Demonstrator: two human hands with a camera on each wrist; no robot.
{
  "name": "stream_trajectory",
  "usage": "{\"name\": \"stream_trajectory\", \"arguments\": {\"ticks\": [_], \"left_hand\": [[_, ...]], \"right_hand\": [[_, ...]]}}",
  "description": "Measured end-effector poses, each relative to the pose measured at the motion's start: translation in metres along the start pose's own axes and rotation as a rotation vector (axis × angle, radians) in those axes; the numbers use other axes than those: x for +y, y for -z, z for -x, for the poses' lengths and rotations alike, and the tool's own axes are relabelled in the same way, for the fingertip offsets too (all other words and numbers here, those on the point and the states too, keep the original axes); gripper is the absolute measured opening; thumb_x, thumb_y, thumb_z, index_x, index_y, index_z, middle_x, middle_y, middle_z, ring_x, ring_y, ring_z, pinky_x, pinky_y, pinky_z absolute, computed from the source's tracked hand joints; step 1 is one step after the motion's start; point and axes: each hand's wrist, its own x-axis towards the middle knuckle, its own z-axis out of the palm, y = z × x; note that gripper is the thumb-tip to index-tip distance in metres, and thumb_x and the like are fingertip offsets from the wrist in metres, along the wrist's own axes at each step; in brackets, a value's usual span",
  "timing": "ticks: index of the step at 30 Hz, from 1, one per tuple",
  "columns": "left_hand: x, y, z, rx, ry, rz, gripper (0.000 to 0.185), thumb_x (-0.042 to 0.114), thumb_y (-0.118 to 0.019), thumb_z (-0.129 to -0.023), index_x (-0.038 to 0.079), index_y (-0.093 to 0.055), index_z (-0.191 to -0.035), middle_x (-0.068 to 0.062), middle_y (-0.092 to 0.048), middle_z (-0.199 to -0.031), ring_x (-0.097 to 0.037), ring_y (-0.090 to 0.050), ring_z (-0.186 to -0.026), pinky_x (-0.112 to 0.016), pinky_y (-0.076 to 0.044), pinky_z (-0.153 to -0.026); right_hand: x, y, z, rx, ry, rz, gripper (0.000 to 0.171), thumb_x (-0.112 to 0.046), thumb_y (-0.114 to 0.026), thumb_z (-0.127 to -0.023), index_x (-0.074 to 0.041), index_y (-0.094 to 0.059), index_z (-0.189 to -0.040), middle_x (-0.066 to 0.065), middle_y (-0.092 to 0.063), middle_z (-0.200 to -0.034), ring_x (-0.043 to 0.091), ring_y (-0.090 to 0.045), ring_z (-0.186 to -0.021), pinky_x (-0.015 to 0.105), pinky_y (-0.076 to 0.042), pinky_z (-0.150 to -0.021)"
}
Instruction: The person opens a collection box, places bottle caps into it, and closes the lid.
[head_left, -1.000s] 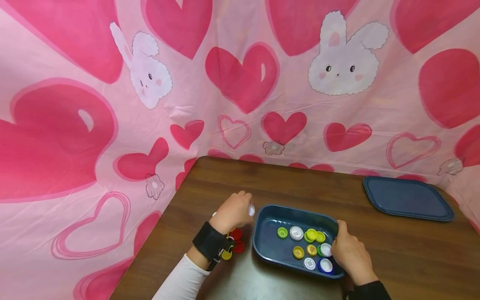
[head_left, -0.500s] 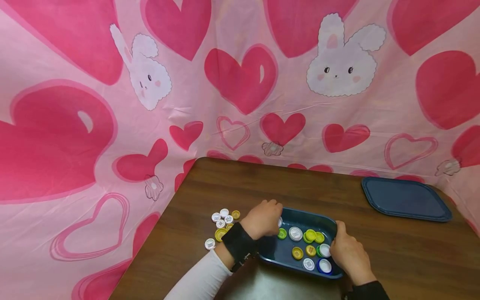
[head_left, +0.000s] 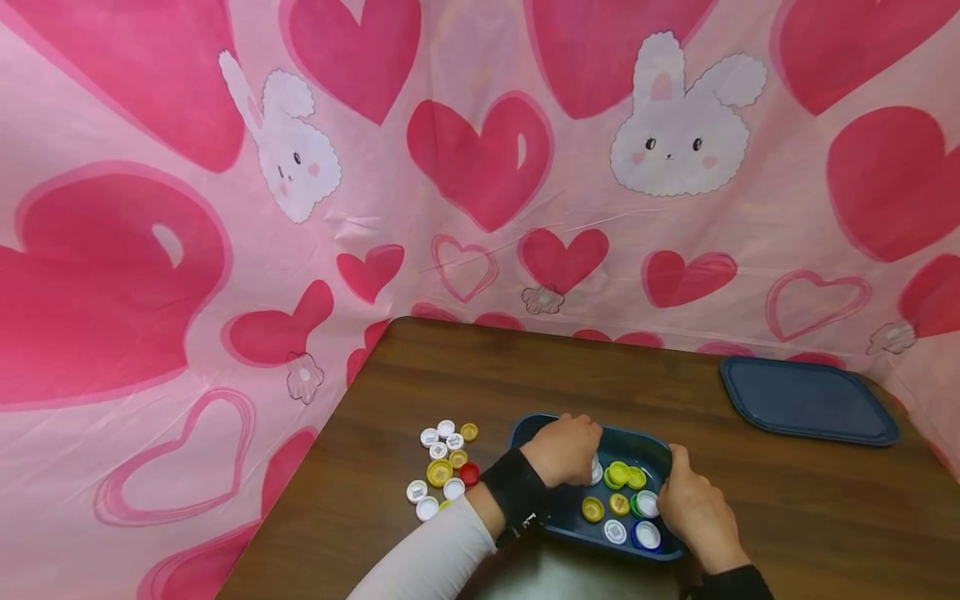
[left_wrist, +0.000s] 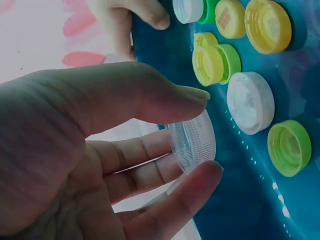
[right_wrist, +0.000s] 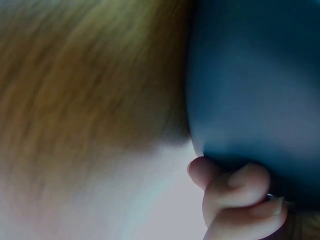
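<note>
left hand [head_left: 562, 450]: bare, with a broad black wrist strap [head_left: 514, 490] bearing small pale marks [head_left: 530, 518], and a white sleeve [head_left: 433, 552] ending short of it; right hand [head_left: 699, 507]: bare, with a black wristband [head_left: 733, 583].

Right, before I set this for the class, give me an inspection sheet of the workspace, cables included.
Surface: brown table, wood-grained.
Job's things: caps in a blue tray; more loose caps beside it.
Clutter: flat blue lid or tray, set apart.
Hands: left hand pinches a pale cap with its fingers over the tray; right hand grips the tray's end.
Cables: nothing seen.
Surroundings: pink sheet printed with hearts and rabbits.
</note>
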Motion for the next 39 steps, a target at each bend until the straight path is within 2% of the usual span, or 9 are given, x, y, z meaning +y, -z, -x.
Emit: {"name": "stream_trajectory", "arguments": {"ticks": [5, 8, 11, 13, 16, 23, 33, 36, 39], "left_hand": [[0.007, -0.005, -0.005, -0.020, 0.013, -0.009, 0.040, 0.027, -0.081, -0.084, 0.018, -0.068, -0.120, 0.005, -0.064, -0.112, -0.012, -0.057, -0.097, -0.023, -0.051, -0.079], [0.009, -0.009, -0.009, -0.039, 0.003, -0.014, 0.040, 0.027, -0.080, -0.085, 0.020, -0.068, -0.123, 0.006, -0.065, -0.116, -0.011, -0.059, -0.104, -0.024, -0.051, -0.089], [0.010, -0.011, -0.012, -0.053, -0.023, -0.029, 0.043, 0.027, -0.080, -0.085, 0.020, -0.068, -0.125, 0.007, -0.066, -0.118, -0.008, -0.060, -0.110, -0.024, -0.045, -0.103], [0.011, -0.012, -0.013, -0.056, -0.031, -0.040, 0.042, 0.027, -0.081, -0.084, 0.021, -0.068, -0.124, 0.007, -0.066, -0.118, -0.007, -0.060, -0.110, -0.024, -0.042, -0.107], [0.011, -0.011, -0.014, -0.060, -0.025, -0.038, 0.037, 0.024, -0.079, -0.086, 0.021, -0.070, -0.121, 0.007, -0.067, -0.115, -0.008, -0.061, -0.107, -0.024, -0.045, -0.103], [0.013, -0.011, -0.016, -0.062, 0.027, -0.023, 0.028, 0.021, -0.075, -0.090, 0.023, -0.073, -0.118, 0.005, -0.067, -0.111, -0.013, -0.061, -0.099, -0.025, -0.052, -0.077], [0.012, -0.012, -0.020, -0.094, 0.059, -0.023, 0.035, 0.026, -0.076, -0.090, 0.025, -0.070, -0.125, 0.005, -0.065, -0.115, -0.012, -0.058, -0.101, -0.026, -0.053, -0.082], [0.010, -0.010, -0.019, -0.084, 0.056, -0.012, 0.038, 0.027, -0.078, -0.088, 0.024, -0.070, -0.125, 0.005, -0.065, -0.114, -0.012, -0.057, -0.100, -0.026, -0.053, -0.082], [0.005, -0.003, -0.014, -0.039, 0.043, -0.003, 0.037, 0.027, -0.080, -0.087, 0.023, -0.071, -0.123, 0.005, -0.065, -0.111, -0.012, -0.058, -0.098, -0.025, -0.053, -0.078]], "right_hand": [[-0.003, -0.001, 0.000, -0.017, -0.025, -0.004, 0.059, -0.012, -0.052, -0.098, -0.001, -0.021, -0.146, 0.038, -0.059, -0.107, 0.034, -0.064, -0.076, 0.052, -0.056, -0.065], [-0.003, 0.000, 0.000, -0.017, -0.026, -0.003, 0.059, -0.013, -0.052, -0.098, -0.001, -0.021, -0.146, 0.038, -0.059, -0.107, 0.035, -0.064, -0.077, 0.052, -0.056, -0.066], [-0.002, 0.000, 0.001, -0.003, -0.012, 0.000, 0.058, -0.013, -0.051, -0.097, 0.000, -0.022, -0.146, 0.038, -0.060, -0.107, 0.037, -0.064, -0.078, 0.053, -0.055, -0.066], [-0.002, 0.000, 0.001, -0.001, -0.007, -0.001, 0.058, -0.013, -0.051, -0.097, 0.000, -0.022, -0.146, 0.038, -0.059, -0.107, 0.037, -0.064, -0.079, 0.054, -0.055, -0.067], [-0.002, 0.001, 0.000, -0.002, -0.008, -0.002, 0.058, -0.013, -0.051, -0.098, 0.000, -0.022, -0.146, 0.038, -0.059, -0.108, 0.037, -0.063, -0.079, 0.055, -0.055, -0.068], [-0.003, 0.000, 0.000, -0.009, -0.023, 0.002, 0.059, -0.013, -0.052, -0.098, 0.000, -0.021, -0.146, 0.038, -0.059, -0.108, 0.037, -0.063, -0.079, 0.055, -0.055, -0.069], [-0.005, 0.001, 0.000, -0.021, -0.032, 0.000, 0.058, -0.013, -0.051, -0.098, 0.001, -0.021, -0.145, 0.037, -0.059, -0.107, 0.036, -0.062, -0.079, 0.055, -0.055, -0.069], [-0.004, 0.001, 0.000, -0.026, -0.033, -0.003, 0.058, -0.013, -0.052, -0.098, 0.001, -0.021, -0.145, 0.037, -0.059, -0.106, 0.036, -0.062, -0.079, 0.055, -0.055, -0.069], [-0.004, 0.002, 0.001, -0.023, -0.028, -0.004, 0.058, -0.013, -0.051, -0.098, 0.001, -0.021, -0.145, 0.037, -0.059, -0.106, 0.036, -0.061, -0.079, 0.055, -0.055, -0.069]]}}
